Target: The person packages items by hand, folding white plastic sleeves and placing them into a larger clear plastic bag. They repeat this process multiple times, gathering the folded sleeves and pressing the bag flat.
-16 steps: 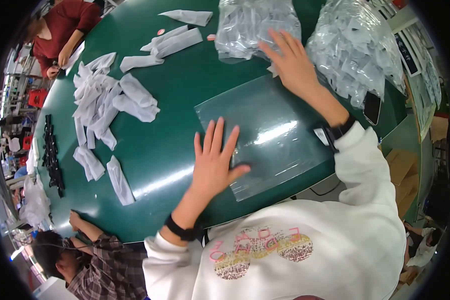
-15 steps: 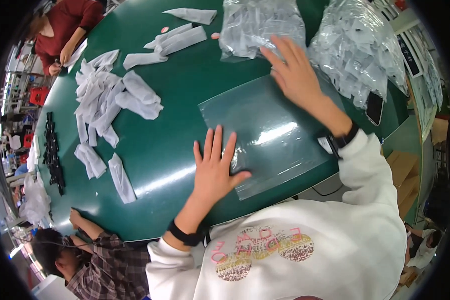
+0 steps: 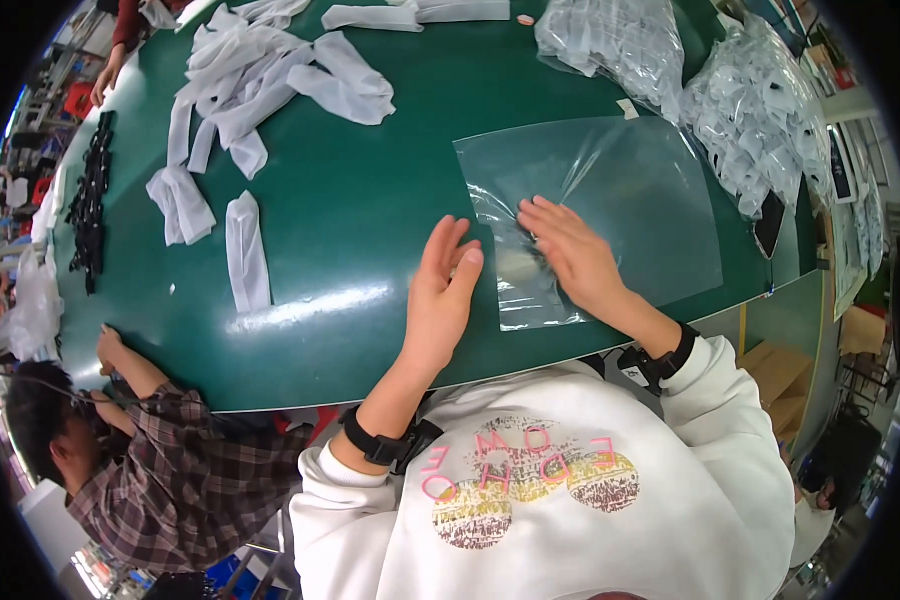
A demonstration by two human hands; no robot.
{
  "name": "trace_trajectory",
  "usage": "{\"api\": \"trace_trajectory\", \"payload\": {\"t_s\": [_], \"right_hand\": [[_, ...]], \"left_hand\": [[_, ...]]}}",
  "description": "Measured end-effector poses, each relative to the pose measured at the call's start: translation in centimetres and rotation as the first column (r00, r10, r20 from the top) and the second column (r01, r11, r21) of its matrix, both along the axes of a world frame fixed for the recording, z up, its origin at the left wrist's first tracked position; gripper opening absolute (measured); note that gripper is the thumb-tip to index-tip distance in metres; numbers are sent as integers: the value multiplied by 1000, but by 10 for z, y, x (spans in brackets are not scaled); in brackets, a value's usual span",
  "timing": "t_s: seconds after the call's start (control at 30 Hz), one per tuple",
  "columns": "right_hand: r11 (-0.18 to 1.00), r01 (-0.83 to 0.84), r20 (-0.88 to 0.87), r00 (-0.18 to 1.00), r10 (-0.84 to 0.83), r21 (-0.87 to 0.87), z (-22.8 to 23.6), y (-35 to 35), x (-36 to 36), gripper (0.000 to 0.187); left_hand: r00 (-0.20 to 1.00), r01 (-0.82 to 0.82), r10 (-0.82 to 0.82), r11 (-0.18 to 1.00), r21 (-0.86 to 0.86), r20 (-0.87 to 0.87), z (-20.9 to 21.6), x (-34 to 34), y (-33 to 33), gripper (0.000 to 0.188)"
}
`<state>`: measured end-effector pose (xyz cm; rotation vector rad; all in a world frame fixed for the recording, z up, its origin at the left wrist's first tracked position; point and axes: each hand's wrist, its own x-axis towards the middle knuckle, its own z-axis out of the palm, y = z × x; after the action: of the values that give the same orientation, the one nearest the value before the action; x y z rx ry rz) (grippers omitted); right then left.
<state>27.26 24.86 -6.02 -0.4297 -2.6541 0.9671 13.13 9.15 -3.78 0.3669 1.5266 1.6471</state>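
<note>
So, one hand on the clear plastic sheet (image 3: 660,210), the other just off its edge

Basically the sheet lies flat on the green table (image 3: 350,230), in front of the person and a bit to their right, near the table's front edge. Right hand (image 3: 572,262) is palm down on the left part of it, fingers straight and held close together, with shiny creases fanning out around the fingertips. Doesn't look like it's pinching anything. Left hand (image 3: 440,285) is just beside the sheet's left edge, turned sideways, fingers together and thumb a little off them, nothing in its grasp. Can't tell if it's touching the tabletop.

Past the sheet, far right, sit two stuffed clear bags, one (image 3: 615,40) next to the other (image 3: 745,110), with a phone (image 3: 769,225) by the nearer one. Over on the left there's a messy heap of white sleeves (image 3: 245,75), plus a single sleeve (image 3: 247,255) lying nearer the person. Also a co-worker in a plaid shirt (image 3: 160,480) at the left, one arm on the table
</note>
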Motion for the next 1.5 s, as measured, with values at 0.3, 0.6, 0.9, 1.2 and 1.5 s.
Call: {"api": "trace_trajectory", "payload": {"t_s": [0.3,0.6,0.9,1.2,1.5], "right_hand": [[913,150,-148,964,-220,-381,12,-4,-9,31],[801,349,188,937,-294,-486,11,19,-21,18],[854,418,26,902,-432,-309,-3,84,-14,20],[872,-135,-145,963,227,470,55,39,-217,37],[626,-48,6,998,69,778,-5,33,-257,38]], "left_hand": [[923,270,-236,960,-75,305,-16,-2,38,30],[761,218,-356,928,-303,-543,-8,-4,44,36],[531,-250,-42,947,-204,-846,-2,-103,-27,28],[267,-541,-263,755,-370,-927,-23,-175,-97,49],[152,-455,-355,803,-384,-922,-16,-140,-101,55]]}}
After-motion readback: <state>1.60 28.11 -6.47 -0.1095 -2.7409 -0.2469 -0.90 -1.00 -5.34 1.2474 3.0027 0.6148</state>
